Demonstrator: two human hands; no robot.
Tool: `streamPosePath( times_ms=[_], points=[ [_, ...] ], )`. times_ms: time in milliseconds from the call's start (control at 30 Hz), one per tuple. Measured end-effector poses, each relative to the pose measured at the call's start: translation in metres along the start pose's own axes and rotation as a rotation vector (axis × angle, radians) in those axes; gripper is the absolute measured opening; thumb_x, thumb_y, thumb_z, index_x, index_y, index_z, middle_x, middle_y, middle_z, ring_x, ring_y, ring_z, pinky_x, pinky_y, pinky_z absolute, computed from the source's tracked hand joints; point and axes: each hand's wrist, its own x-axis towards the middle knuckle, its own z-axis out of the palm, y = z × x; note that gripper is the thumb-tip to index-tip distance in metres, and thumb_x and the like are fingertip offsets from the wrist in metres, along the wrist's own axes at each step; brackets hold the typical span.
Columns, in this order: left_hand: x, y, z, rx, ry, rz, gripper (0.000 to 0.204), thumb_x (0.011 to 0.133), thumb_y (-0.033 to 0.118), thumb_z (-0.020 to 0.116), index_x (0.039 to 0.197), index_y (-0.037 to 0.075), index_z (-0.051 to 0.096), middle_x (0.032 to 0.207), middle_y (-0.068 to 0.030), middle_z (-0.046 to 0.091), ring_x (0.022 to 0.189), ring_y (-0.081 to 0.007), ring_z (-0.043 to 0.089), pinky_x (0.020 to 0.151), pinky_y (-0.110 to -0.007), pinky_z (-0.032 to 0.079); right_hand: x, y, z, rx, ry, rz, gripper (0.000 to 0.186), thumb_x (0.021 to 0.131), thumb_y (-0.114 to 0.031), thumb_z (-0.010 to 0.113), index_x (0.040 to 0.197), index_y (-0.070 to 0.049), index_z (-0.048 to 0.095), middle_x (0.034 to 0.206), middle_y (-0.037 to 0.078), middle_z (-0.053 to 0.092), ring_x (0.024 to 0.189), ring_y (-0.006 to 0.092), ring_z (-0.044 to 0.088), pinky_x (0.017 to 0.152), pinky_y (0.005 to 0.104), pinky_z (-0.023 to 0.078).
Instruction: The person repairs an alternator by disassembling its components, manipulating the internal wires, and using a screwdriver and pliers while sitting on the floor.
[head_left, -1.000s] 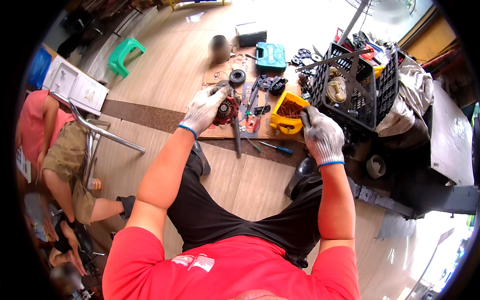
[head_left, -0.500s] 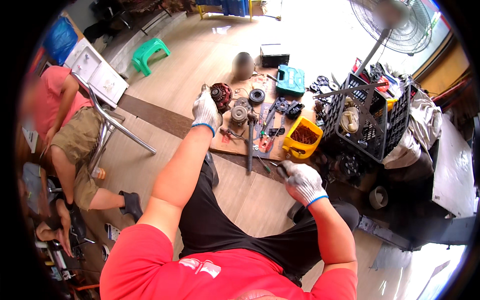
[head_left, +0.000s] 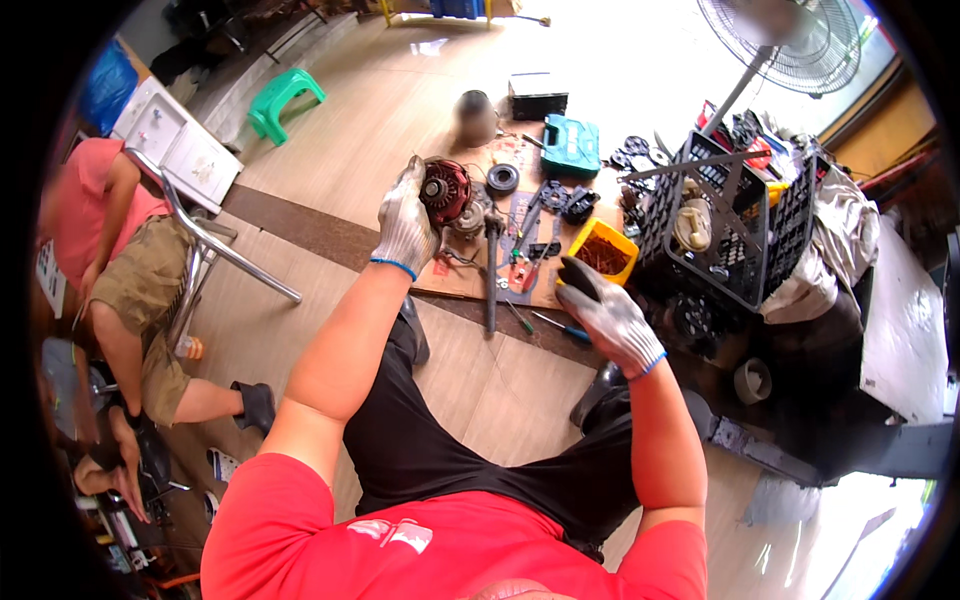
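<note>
Only one view here, the head camera looking down, so here's what's going on in it. The person is sitting on the tiled floor in a red shirt and black shorts, both hands in grey work gloves.

The left hand (head_left: 405, 225) is gripping a round red-and-metal motor part (head_left: 447, 190), looks like an alternator or something close, fingers wrapping round its left side and lifting it up over the cardboard sheet (head_left: 465, 275) on the floor. The right hand (head_left: 607, 318) is hanging loosely open, fingers spread a bit, holding nothing. It's hovering just this side of the yellow parts bin (head_left: 603, 252) full of small hardware, with a green-handled screwdriver (head_left: 562, 327) lying on the floor right beside it.

Around the motor part there's a long dark bar tool (head_left: 491, 280) lying on the floor, a black ring-shaped piece (head_left: 502, 180), and a teal tool case (head_left: 571, 146) further back. Off to the right a black plastic crate (head_left: 730, 225) is sitting stuffed with junk, and a standing fan (head_left: 790, 40) is behind it.

On the left another person in a pink top and khaki shorts is sitting next to a metal chair frame (head_left: 215, 245). A green plastic stool (head_left: 280, 100) is further back.
</note>
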Motion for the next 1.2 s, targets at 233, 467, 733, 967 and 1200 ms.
streamPosePath(
  times_ms=[233, 467, 733, 967, 1200],
  points=[
    [0.002, -0.063, -0.029, 1.171, -0.333, 0.726, 0.047, 0.09, 0.011, 0.062, 0.135, 0.001, 0.055, 0.122, -0.0209, 0.063, 0.11, -0.0355, 0.062, 0.094, -0.041, 0.053, 0.041, -0.016, 0.064, 1.333, 0.016, 0.743, 0.031, 0.1, -0.026, 0.062, 0.122, -0.005, 0.066, 0.097, 0.004, 0.07, 0.086, 0.0141, 0.065, 0.079, 0.0313, 0.053],
    [-0.019, -0.073, 0.021, 0.585, -0.247, 0.124, 0.032, 0.107, 0.025, 0.046, 0.132, 0.008, 0.059, 0.123, -0.0129, 0.063, 0.107, -0.0221, 0.066, 0.089, -0.033, 0.056, 0.051, -0.041, 0.032, 1.481, -0.064, 1.05, 0.026, 0.103, -0.033, 0.055, 0.102, -0.01, 0.065, 0.06, 0.0, 0.055, 0.039, 0.0105, 0.045, 0.037, 0.0246, 0.034],
    [0.027, -0.102, -0.006, 0.236, -0.05, 0.084, 0.031, 0.106, 0.034, 0.048, 0.107, 0.007, 0.063, 0.088, -0.008, 0.072, 0.07, -0.02, 0.072, 0.059, -0.034, 0.061, 0.035, -0.077, 0.018, 1.201, -0.253, 1.104, 0.033, 0.102, -0.039, 0.051, 0.105, -0.01, 0.066, 0.055, -0.001, 0.045, 0.039, 0.0114, 0.038, 0.038, 0.0297, 0.028],
    [0.03, -0.055, 0.006, 0.079, 0.059, -0.168, 0.048, 0.101, 0.049, 0.054, 0.124, 0.007, 0.063, 0.108, -0.009, 0.068, 0.086, -0.0193, 0.068, 0.068, -0.034, 0.057, -0.133, -0.113, -0.001, 0.576, -0.285, 0.439, 0.035, 0.102, -0.033, 0.049, 0.118, -0.007, 0.066, 0.069, 0.009, 0.06, 0.056, 0.0224, 0.058, 0.052, 0.0373, 0.046],
    [-0.004, -0.041, 0.015, 0.079, 0.006, -0.216, 0.035, 0.106, 0.038, 0.048, 0.114, 0.008, 0.064, 0.09, -0.0028, 0.071, 0.069, -0.0146, 0.067, 0.061, -0.032, 0.058, -0.3, -0.186, -0.118, -0.384, -0.415, 0.939, 0.021, 0.097, -0.029, 0.054, 0.112, -0.02, 0.066, 0.083, 0.01, 0.072, 0.069, 0.0308, 0.071, 0.056, 0.0464, 0.054]
  ],
)
